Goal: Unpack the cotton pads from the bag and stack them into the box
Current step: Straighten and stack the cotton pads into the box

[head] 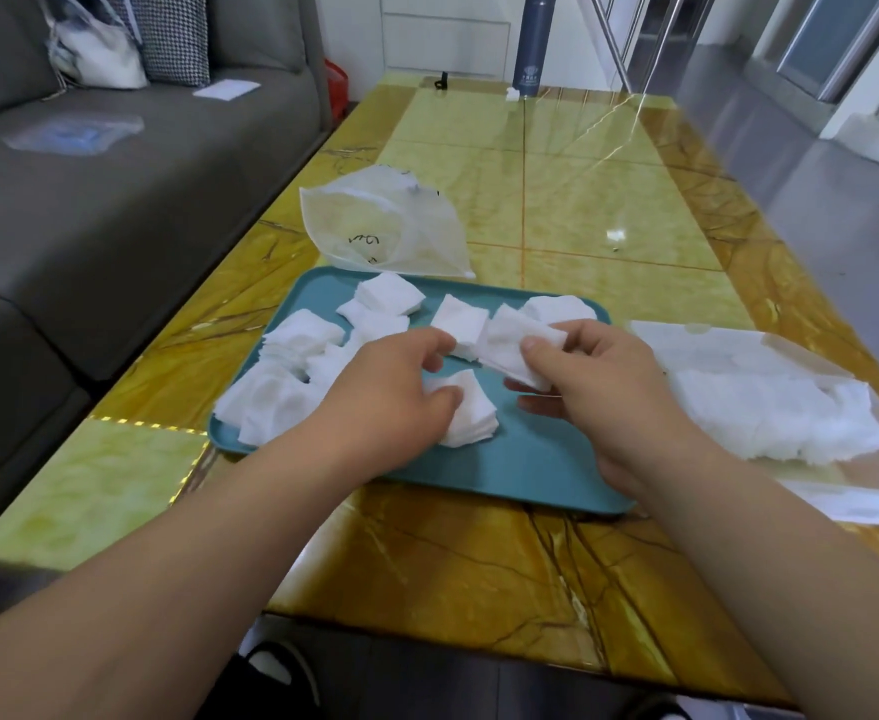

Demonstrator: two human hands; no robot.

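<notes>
A teal tray (pixel 530 459) on the table holds several piles of white square cotton pads (pixel 291 350). My right hand (pixel 598 387) grips a small stack of pads (pixel 515 345) above the tray's middle. My left hand (pixel 390 392) has its fingers curled over another stack of pads (pixel 471 413) lying on the tray, thumb and fingers pinching it. An empty-looking clear plastic bag (pixel 380 226) lies just behind the tray. To the right, a clear box or package (pixel 770 402) holds a heap of white pads.
The yellow marble-patterned table (pixel 582 200) stretches away ahead. A grey sofa (pixel 89 200) stands at the left with a white bag, a cushion and a plastic pouch on it. A dark bottle (pixel 530 44) stands at the table's far end. A white sheet (pixel 863 504) lies at right.
</notes>
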